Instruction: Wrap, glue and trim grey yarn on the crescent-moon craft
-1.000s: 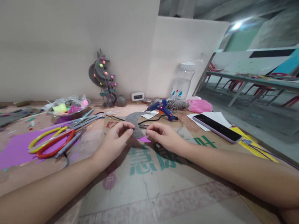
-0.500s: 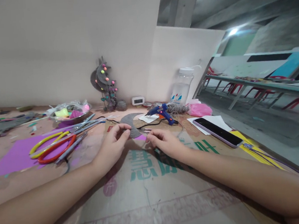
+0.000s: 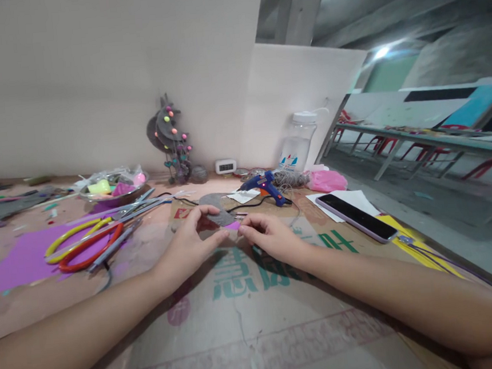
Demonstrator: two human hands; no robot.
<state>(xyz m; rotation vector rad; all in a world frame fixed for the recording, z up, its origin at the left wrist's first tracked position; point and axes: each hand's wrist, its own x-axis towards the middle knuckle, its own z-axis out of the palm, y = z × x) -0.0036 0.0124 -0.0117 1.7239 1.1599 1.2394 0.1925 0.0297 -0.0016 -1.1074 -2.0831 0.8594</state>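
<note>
A flat grey crescent (image 3: 219, 207), which looks wound with yarn, is behind the fingers of my left hand (image 3: 192, 238). The index finger rests over the crescent, and the thumb stretches toward my right hand. Part of the crescent is hidden by the fingers. Thumb and forefinger of my right hand (image 3: 270, 235) are pinched together just right of the crescent's lower tip; anything between them is too small to make out. A bit of purple paper (image 3: 233, 226) shows between the hands. Just beyond lies a blue glue gun (image 3: 267, 185), its nozzle pointing left.
Scissors with yellow and red handles (image 3: 90, 244) lie left on purple paper (image 3: 11, 259). Behind them sits a bowl (image 3: 116, 199) of colourful bits. A decorated moon ornament (image 3: 168, 131), timer (image 3: 226, 166), water bottle (image 3: 296, 145), pink bag (image 3: 326, 180) and phone (image 3: 356, 217) surround the cardboard (image 3: 259, 332).
My left thumb has moved off the crescent and out toward my right hand. The crescent has tilted and more of it is hidden. My right hand stays pinched in nearly the same place.
</note>
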